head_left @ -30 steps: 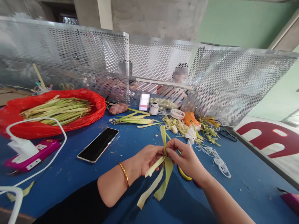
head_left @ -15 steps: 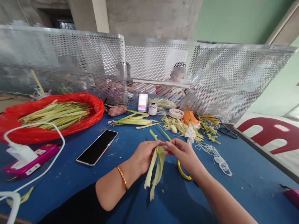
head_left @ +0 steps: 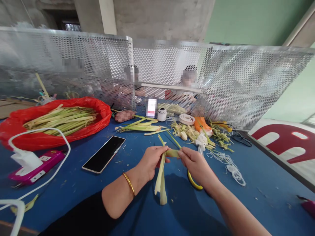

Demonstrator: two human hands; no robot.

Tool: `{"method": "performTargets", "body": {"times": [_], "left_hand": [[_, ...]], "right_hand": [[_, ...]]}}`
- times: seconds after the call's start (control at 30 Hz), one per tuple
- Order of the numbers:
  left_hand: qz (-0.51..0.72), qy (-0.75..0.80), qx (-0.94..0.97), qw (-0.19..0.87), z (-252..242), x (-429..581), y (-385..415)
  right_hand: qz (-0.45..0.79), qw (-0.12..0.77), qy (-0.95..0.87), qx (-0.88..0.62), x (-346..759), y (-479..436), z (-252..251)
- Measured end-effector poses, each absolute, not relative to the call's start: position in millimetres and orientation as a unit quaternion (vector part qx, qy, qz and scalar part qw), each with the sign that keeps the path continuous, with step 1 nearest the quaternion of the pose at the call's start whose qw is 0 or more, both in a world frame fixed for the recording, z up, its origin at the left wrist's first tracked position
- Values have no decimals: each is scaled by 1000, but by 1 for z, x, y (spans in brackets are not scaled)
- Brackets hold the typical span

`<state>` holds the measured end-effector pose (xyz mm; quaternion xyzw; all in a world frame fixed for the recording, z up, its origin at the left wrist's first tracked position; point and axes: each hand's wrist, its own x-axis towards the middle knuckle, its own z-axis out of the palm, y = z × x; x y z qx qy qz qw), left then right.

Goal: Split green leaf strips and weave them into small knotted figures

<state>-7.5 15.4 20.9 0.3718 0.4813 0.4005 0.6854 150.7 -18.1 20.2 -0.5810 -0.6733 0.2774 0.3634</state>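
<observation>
Strips of flat, pale-green leaf (head_left: 160, 181) hang below the pinching left hand (head_left: 149, 161), another spanning sideways to the pinching right hand (head_left: 197, 164).

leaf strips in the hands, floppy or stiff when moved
The leaf strips probably bend easily: one turns sideways between the left hand and right hand. They're likely light, looking thin, and seem unlikely to roll, being flat.

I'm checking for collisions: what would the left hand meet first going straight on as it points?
Past its leaf strip, the left hand would probably meet the right hand; depth is unclear.
</observation>
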Motion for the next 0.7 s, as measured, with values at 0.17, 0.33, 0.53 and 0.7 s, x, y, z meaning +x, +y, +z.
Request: {"method": "performTargets", "body": {"times": [0.17,0.33,0.53,0.7], "left_hand": [[378,486,371,695,26,-9,13],[418,466,310,716,26,-12,16],[407,352,198,819,30,-12,18],[439,348,176,810,30,-9,13]], "right_hand": [[65,302,-722,-620,152,-22,26],[153,281,-718,-619,154,-17,23],[261,260,-706,-604,159,-7,12],[81,349,-728,-585,154,-15,18]]}}
